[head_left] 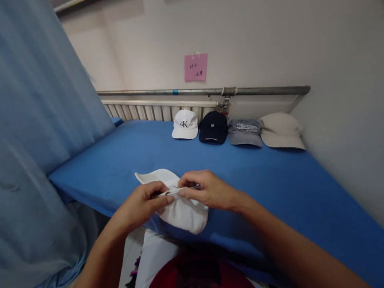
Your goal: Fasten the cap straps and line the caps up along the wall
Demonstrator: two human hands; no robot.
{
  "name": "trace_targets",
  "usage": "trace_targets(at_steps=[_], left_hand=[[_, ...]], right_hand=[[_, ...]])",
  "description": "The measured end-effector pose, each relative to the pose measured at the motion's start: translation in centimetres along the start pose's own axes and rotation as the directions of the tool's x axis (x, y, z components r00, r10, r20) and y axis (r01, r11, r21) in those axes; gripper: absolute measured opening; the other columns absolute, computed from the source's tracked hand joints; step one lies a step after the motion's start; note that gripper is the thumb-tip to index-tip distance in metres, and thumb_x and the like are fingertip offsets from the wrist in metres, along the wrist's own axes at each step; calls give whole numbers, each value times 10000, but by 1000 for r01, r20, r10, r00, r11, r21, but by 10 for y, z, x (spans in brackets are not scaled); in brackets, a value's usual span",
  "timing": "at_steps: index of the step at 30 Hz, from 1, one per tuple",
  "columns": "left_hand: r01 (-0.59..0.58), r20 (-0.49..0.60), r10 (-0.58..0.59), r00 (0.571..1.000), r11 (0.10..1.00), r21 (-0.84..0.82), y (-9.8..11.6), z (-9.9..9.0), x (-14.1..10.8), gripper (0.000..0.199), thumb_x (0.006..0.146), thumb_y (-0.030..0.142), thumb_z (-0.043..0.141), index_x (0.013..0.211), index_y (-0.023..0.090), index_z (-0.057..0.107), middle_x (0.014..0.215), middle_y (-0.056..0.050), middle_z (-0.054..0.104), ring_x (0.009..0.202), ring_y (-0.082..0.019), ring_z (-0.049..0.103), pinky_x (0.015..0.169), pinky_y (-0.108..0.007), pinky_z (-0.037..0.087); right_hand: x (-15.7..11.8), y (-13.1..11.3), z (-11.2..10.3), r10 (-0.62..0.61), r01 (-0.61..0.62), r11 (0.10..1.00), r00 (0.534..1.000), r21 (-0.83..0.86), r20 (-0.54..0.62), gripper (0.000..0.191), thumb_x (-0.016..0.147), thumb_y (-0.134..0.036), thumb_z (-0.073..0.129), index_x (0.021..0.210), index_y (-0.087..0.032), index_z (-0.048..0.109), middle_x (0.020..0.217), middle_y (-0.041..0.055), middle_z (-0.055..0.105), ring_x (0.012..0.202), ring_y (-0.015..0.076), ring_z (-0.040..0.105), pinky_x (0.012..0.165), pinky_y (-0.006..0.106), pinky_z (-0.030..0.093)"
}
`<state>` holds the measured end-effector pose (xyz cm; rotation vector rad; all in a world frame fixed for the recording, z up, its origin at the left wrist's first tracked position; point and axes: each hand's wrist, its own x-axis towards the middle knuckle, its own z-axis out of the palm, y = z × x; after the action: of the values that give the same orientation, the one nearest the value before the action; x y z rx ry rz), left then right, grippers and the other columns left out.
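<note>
A white cap (185, 215) is held near the front edge of the blue-covered table (118, 155), its brim pointing to the upper left. My left hand (146, 202) pinches the cap's band between thumb and fingers. On the right side of the same band, my right hand (205, 189) is closed, thumb and fingers pressed together around the strap. The two hands are close together but apart. Parts of the strap are hidden behind the fingers.
At the back stand a white cap (184, 124), a black cap (213, 128), a grey cap (245, 133) and a beige cap (281, 131) in a row. Behind them are a radiator (141, 111) and pipe (200, 91). A blue curtain (22, 110) hangs at left.
</note>
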<state>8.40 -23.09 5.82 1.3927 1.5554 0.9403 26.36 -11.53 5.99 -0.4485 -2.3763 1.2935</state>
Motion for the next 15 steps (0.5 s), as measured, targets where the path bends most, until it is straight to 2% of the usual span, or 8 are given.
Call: trace_targets(at_steps=[3, 4, 6, 9, 11, 13, 15], left_hand=[[11, 12, -10, 1000, 987, -161, -3, -8, -3, 211, 747, 372, 666, 742, 167, 614, 686, 10, 528, 655, -130, 473, 625, -242, 379], [12, 12, -10, 1000, 982, -189, -3, -11, -5, 203, 747, 364, 671, 744, 167, 624, 693, 8, 536, 660, -127, 475, 633, -238, 381], [10, 5, -10, 1000, 977, -214, -3, -15, -8, 189, 759, 357, 669, 761, 170, 646, 710, 5, 549, 670, -124, 480, 646, -232, 384], [-1, -21, -2, 1000, 990, -140, 1, -21, -12, 186, 765, 367, 667, 775, 182, 676, 752, -8, 585, 707, -138, 510, 658, -232, 393], [-39, -55, 38, 998, 999, -22, 6, -23, -14, 175, 752, 366, 682, 770, 192, 697, 876, -34, 635, 816, -172, 555, 719, -245, 415], [-80, -71, 84, 994, 995, 61, 13, -26, -16, 161, 746, 358, 693, 789, 204, 716, 1009, -48, 650, 932, -203, 568, 796, -260, 423], [-80, -57, 83, 995, 995, 54, 19, -31, -17, 165, 762, 361, 684, 818, 209, 719, 1005, -47, 658, 928, -202, 573, 799, -262, 429]], right_hand=[[4, 14, -10, 27, 6, 984, 983, 178, -180, 195, 825, -352, 557, 847, -196, 673, 841, 18, 666, 801, 162, 580, 754, 290, 436], [6, 22, -14, 60, 7, 974, 956, 225, -288, 218, 830, -373, 542, 846, -199, 672, 849, 22, 668, 824, 169, 584, 788, 304, 437], [8, 41, -19, 156, -17, 947, 897, 320, -414, 224, 798, -388, 553, 837, -201, 671, 871, 26, 670, 837, 172, 582, 821, 322, 439], [7, 71, -18, 212, -64, 939, 883, 339, -420, 173, 729, -344, 600, 800, -200, 664, 818, 23, 648, 789, 171, 568, 769, 322, 449], [3, 85, -13, 242, -96, 932, 883, 349, -402, 157, 719, -320, 588, 786, -198, 662, 796, 24, 637, 746, 164, 560, 715, 311, 449], [0, 94, -8, 261, -122, 928, 888, 353, -378, 155, 706, -290, 580, 796, -198, 667, 763, 18, 626, 708, 157, 552, 683, 303, 444], [-1, 98, -4, 260, -130, 927, 898, 351, -356, 186, 680, -249, 577, 831, -201, 675, 767, 16, 629, 724, 163, 559, 695, 310, 449]])
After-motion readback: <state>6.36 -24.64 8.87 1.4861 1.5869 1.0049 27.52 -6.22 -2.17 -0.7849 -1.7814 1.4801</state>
